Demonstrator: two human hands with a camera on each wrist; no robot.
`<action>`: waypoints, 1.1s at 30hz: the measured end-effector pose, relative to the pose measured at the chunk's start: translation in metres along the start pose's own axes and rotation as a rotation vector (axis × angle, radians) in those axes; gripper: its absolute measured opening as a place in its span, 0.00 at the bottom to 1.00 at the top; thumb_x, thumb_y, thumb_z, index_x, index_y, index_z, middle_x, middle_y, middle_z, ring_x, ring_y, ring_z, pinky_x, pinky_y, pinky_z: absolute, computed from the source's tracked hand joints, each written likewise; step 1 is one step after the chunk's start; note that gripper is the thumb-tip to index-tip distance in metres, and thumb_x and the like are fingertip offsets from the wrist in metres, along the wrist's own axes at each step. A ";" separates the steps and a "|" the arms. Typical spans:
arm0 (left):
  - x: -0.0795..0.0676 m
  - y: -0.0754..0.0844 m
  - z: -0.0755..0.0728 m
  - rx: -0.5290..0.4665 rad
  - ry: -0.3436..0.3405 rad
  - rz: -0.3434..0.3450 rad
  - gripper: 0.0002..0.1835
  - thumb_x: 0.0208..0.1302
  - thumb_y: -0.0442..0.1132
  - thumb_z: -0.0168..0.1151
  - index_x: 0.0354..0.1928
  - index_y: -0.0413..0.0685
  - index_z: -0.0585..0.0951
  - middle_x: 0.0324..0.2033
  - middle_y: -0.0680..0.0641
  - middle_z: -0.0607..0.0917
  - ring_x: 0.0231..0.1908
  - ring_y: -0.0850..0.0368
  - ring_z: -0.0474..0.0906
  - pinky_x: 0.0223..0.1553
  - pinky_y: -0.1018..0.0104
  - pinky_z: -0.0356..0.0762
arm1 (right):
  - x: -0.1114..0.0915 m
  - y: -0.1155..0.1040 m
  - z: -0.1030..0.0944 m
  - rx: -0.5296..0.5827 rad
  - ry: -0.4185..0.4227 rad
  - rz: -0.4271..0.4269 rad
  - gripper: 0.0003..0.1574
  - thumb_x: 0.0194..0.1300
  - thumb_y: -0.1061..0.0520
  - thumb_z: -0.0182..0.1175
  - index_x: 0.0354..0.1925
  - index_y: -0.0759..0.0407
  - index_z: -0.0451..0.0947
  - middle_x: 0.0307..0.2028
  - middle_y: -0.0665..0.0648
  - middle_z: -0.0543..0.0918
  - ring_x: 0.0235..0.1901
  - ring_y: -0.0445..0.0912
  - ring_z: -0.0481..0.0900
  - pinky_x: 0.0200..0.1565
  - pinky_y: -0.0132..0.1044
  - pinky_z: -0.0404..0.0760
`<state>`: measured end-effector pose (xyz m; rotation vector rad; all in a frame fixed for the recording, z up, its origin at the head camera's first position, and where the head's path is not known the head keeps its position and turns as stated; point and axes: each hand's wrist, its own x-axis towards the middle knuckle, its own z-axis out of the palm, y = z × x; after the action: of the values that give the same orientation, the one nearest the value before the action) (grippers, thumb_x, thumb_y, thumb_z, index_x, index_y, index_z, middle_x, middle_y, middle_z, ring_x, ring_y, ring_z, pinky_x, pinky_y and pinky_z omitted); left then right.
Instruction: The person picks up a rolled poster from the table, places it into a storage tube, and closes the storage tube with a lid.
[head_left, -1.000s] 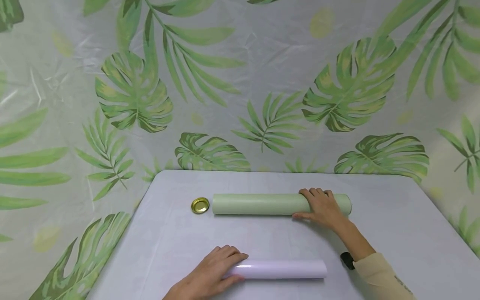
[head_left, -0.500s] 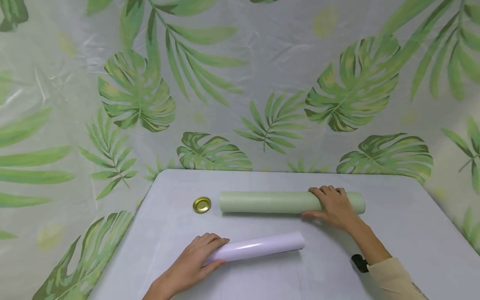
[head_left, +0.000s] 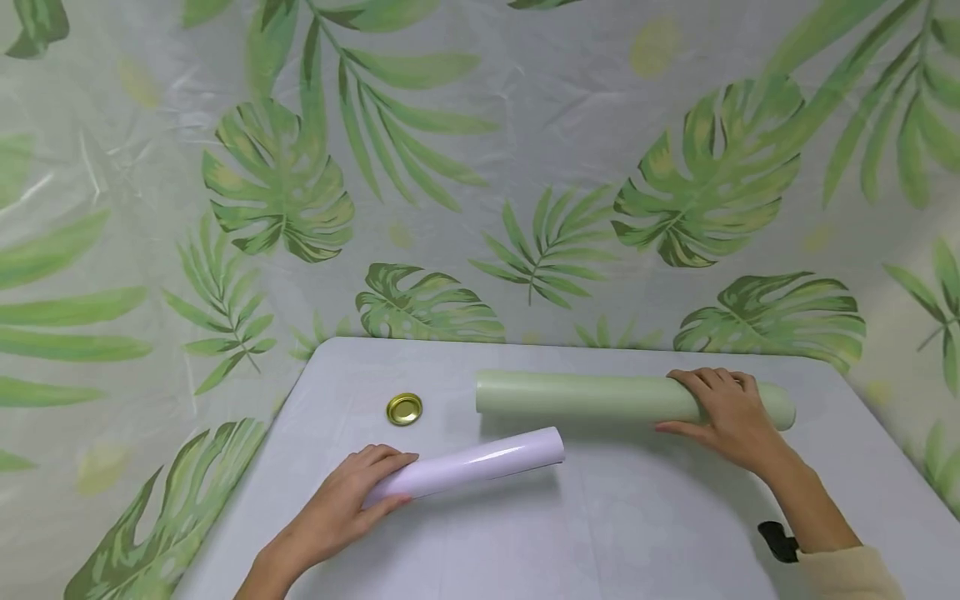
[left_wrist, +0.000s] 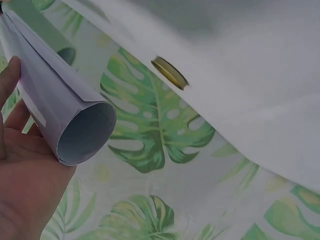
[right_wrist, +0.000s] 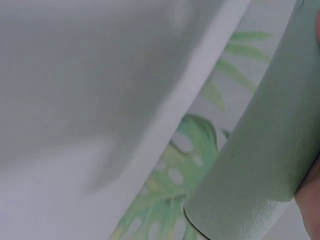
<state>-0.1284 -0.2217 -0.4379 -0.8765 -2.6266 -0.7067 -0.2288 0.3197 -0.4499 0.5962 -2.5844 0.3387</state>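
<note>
Leaf-patterned sheeting is spread behind a white-covered table, by which the lower part of the head view is filled. Two cylinders are held above this surface, and soft shadows are cast beneath them. A pale lilac roll is grasped near its left end by the left hand, with the thumb placed on the near side and the fingers laid over the far side; its free end is tilted up and to the right. In the left wrist view it is shown to be hollow, and an overlapping edge is seen along its length. A thicker pale green tube is gripped near its right end by the right hand and is held roughly level, farther back than the roll. Both cylinders are seen near each other but apart. To their left, a shallow gold-coloured disc is set on the table. At the right wrist, a black object is seen beside a cream sleeve.
</note>
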 end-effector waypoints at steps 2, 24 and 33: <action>-0.002 -0.004 -0.005 0.002 -0.006 -0.019 0.22 0.64 0.46 0.74 0.60 0.57 0.84 0.51 0.64 0.84 0.47 0.68 0.77 0.47 0.63 0.78 | -0.004 0.006 -0.005 -0.002 0.010 0.007 0.50 0.44 0.34 0.80 0.61 0.52 0.77 0.52 0.63 0.83 0.55 0.65 0.76 0.56 0.65 0.63; -0.007 -0.038 -0.034 -0.066 0.048 -0.126 0.22 0.65 0.41 0.73 0.61 0.56 0.84 0.48 0.63 0.84 0.45 0.69 0.77 0.45 0.67 0.78 | -0.043 0.040 -0.021 0.018 0.066 0.059 0.52 0.36 0.39 0.84 0.60 0.51 0.79 0.52 0.63 0.83 0.53 0.66 0.75 0.53 0.66 0.62; -0.001 -0.043 -0.035 -0.010 0.070 -0.085 0.21 0.64 0.40 0.74 0.60 0.54 0.84 0.47 0.60 0.85 0.45 0.67 0.78 0.43 0.65 0.79 | -0.042 0.033 -0.019 0.034 0.049 0.016 0.52 0.37 0.37 0.83 0.61 0.49 0.78 0.51 0.60 0.84 0.54 0.63 0.76 0.54 0.67 0.62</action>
<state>-0.1503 -0.2706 -0.4239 -0.7323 -2.6134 -0.7580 -0.2039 0.3698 -0.4583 0.5728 -2.5423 0.3987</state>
